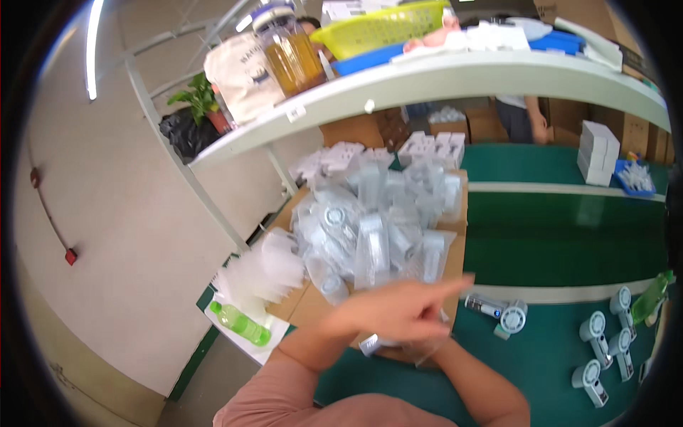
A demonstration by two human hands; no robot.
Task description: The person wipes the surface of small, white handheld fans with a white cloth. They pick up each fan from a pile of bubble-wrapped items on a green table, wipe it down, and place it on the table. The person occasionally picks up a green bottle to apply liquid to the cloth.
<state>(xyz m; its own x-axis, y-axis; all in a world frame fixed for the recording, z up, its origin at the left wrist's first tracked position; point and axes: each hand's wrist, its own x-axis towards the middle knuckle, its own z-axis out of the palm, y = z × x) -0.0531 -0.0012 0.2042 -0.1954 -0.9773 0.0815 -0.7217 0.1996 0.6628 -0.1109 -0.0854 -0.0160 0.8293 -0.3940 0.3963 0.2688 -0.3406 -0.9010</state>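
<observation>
My left hand (395, 310) reaches across my front, index finger stretched to the right and the other fingers curled down on a clear plastic bag (429, 351). Beneath it, my right forearm (484, 384) comes in from the right; the left hand hides my right hand's fingers. A grey, silvery piece of a device (370, 345) pokes out left of the crossed wrists. Just beyond lies a heap of bagged pale handheld fans (373, 249) on a cardboard sheet (288, 302). Right of my hands, an unbagged handheld fan (512, 318) lies beside another device with a lit display (484, 306).
Several handheld fans (596, 334) lie at the right, near a green bottle (651, 299). Empty clear bags (267, 270) and a green-capped bottle (242, 324) are at the left. An overhead shelf (427, 75) spans the far side. A person (516, 117) stands beyond white boxes (597, 153).
</observation>
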